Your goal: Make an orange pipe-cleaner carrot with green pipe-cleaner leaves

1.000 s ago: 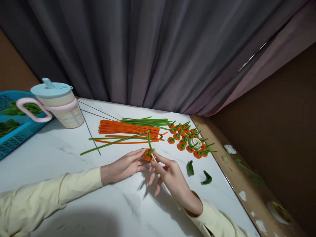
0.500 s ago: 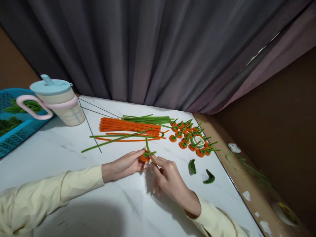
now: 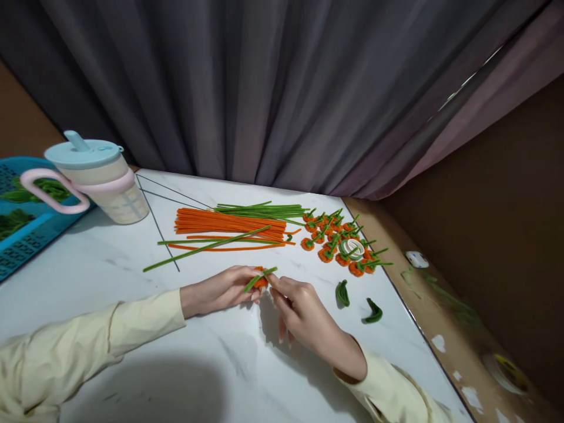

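No readable text anywhere; measuring marks on cup (image 3: 118, 200) too blurred to make out.

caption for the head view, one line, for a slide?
Both hands, left hand and right hand, pinch an orange-and-green pipe-cleaner piece over a white table.

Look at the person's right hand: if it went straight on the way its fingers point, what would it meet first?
The right hand points up-left at the small orange coil with a green stem, pinched against the left hand; beyond, probably the loose green pipe cleaner.
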Demonstrator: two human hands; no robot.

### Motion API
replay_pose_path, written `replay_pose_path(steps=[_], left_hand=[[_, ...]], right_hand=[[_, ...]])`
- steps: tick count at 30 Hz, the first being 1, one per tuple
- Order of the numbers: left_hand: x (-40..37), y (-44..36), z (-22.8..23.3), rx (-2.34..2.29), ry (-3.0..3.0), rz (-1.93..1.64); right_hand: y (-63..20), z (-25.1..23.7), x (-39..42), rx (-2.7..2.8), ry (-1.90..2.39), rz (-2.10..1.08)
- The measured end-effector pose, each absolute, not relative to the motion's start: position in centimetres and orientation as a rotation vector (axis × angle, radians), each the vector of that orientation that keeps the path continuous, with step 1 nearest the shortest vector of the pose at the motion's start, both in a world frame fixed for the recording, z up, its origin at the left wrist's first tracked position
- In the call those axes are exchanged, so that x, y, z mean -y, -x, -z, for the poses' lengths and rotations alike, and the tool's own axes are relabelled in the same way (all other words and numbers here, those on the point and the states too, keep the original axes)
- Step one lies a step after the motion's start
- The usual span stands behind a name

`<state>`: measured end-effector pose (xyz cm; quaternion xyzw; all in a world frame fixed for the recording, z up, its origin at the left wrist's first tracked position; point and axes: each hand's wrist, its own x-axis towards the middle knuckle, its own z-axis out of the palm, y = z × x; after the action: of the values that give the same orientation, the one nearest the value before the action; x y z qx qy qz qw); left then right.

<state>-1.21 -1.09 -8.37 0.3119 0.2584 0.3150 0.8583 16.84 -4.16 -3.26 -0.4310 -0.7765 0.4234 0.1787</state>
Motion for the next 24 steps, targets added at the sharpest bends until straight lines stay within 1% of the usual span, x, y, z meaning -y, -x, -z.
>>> replay_pose_path(steps=[6, 10, 16, 19, 21, 22, 24], left_hand=[[1.5, 1.6, 8.0, -0.605, -0.759, -0.682], [1.7, 1.7, 7.7, -0.623, -0.772, -0.687], [1.6, 1.7, 8.2, -0.637, -0.730, -0.728], [1.2, 1.9, 8.3, -0.620, -0.693, -0.794], [0.9, 2.1, 8.3, -0.603, -0.645, -0.790], [0.7, 2.3, 8.2, -0.592, -0.615, -0.766], [0.5, 2.5, 8.1, -0.562, -0.547, -0.692]], right_hand=[[-17.0, 2.7, 4.1, 2.120, 1.197, -1.249], [-17.2, 2.6, 3.9, 1.992, 1.253, -1.444], [-17.2, 1.9, 3.4, 1.671, 1.364, -1.834], [-17.7, 1.3, 3.2, 1.638, 1.358, -1.909], [-18.3, 1.5, 3.0, 1.778, 1.373, -1.783], [-18.7, 1.8, 2.9, 1.889, 1.404, -1.627], [-19.5, 3.1, 2.6, 2.129, 1.491, -1.139]])
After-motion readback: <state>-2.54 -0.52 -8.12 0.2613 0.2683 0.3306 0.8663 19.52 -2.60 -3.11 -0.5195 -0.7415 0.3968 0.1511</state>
